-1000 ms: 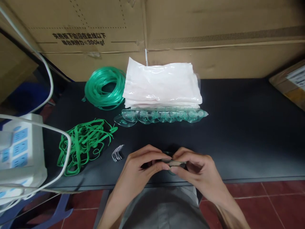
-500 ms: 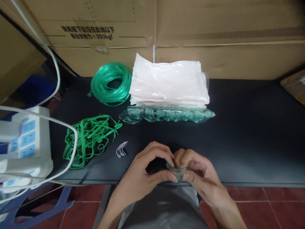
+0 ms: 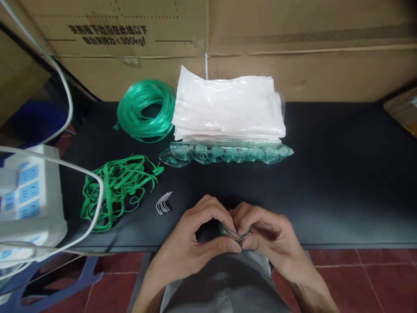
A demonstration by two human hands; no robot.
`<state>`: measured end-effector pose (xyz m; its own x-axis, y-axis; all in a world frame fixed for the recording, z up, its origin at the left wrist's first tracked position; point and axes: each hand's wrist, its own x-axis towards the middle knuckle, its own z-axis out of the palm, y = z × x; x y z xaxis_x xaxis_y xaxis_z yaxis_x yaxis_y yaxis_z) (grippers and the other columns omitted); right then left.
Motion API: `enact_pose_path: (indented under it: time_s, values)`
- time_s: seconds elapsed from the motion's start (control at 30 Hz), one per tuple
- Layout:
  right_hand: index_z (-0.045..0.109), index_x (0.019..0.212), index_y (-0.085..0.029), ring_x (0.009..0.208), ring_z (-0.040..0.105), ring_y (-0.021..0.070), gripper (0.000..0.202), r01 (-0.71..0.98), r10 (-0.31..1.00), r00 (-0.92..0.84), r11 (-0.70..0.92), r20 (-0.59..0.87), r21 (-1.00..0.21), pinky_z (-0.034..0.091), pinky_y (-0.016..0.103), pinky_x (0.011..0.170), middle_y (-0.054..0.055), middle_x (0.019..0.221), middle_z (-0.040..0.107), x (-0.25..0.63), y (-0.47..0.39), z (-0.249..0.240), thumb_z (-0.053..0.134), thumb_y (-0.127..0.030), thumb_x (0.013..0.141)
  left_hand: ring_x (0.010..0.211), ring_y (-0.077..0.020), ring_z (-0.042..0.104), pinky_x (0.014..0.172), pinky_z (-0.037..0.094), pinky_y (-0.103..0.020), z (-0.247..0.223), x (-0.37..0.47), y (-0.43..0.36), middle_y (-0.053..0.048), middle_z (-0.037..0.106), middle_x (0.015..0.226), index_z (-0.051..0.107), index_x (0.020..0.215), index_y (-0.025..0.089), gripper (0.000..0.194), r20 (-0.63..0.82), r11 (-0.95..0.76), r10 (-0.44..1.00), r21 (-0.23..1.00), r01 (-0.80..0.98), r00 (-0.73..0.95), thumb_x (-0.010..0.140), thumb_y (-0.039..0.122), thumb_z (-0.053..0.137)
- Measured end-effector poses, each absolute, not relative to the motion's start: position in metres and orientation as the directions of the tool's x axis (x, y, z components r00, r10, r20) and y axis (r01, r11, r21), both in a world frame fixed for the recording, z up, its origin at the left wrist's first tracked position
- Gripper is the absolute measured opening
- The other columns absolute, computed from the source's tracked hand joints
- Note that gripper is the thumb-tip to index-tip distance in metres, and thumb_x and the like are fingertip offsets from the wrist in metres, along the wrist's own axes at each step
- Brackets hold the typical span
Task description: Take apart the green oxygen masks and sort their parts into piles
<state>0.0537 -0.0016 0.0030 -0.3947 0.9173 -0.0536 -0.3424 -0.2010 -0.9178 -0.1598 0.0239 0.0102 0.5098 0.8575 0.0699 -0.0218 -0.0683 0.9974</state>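
A small clear green mask [image 3: 224, 230] with a thin metal strip [image 3: 236, 236] across it is pinched between both hands at the table's front edge. My left hand [image 3: 205, 230] grips its left side between thumb and fingers. On its right side, my right hand [image 3: 267, 232] holds it the same way, fingertips close to the left ones. Much of the mask is hidden by my fingers. Several thin metal strips [image 3: 163, 203] lie left of my left hand. Beyond my hands, a row of clear green masks [image 3: 228, 152] lies overlapped before a stack of white packages [image 3: 228, 106].
Coiled green tubing [image 3: 145, 111] and tangled green elastic straps [image 3: 120, 187] lie on the left of the black table [image 3: 342, 174]. A white power strip [image 3: 35, 195] with looping cables stands at the left edge. Cardboard boxes [image 3: 293, 74] line the back.
The fingertips have come closer together around the held mask, and its metal strip now shows a bent V shape. The view has shifted slightly, moving the background left and up.
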Motion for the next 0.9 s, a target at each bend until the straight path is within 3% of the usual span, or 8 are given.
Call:
enact_pose_path:
  time_s: [0.17,0.57,0.9]
  values:
    - [0.079,0.1,-0.027,0.099,0.068,0.0194,0.011,-0.341,0.926,-0.375,-0.183,-0.045,-0.922,0.052,0.034,0.088,0.002,0.097,0.07,0.052,-0.001,0.004,0.075,-0.017,0.099,0.097,-0.0186,0.059,0.088,0.045,-0.031,0.01,-0.161,0.023,-0.001,0.065,0.096,0.072,0.097,0.023,0.01,0.051,-0.04,0.854,0.999,-0.033,0.517,0.099,0.03,0.079]
    - [0.078,0.098,-0.027,0.095,0.067,0.0211,0.01,-0.297,0.951,-0.309,-0.115,-0.018,-0.948,0.052,0.039,0.09,0.002,0.091,0.07,0.046,-0.002,0.006,0.071,-0.02,0.102,0.088,-0.0184,0.061,0.082,0.046,-0.031,0.012,-0.16,0.02,-0.003,0.067,0.091,0.072,0.095,0.021,0.009,0.037,-0.026,0.878,0.999,-0.029,0.478,0.099,0.027,0.077]
    - [0.078,0.098,-0.027,0.09,0.065,0.0211,0.012,-0.292,0.957,-0.287,-0.052,0.036,-0.955,0.051,0.043,0.094,0.002,0.089,0.071,0.043,-0.002,0.004,0.07,-0.019,0.102,0.088,-0.0181,0.061,0.086,0.045,-0.031,0.011,-0.159,0.02,-0.003,0.067,0.09,0.072,0.092,0.021,0.015,0.019,0.003,0.876,0.999,-0.046,0.482,0.104,0.031,0.07]
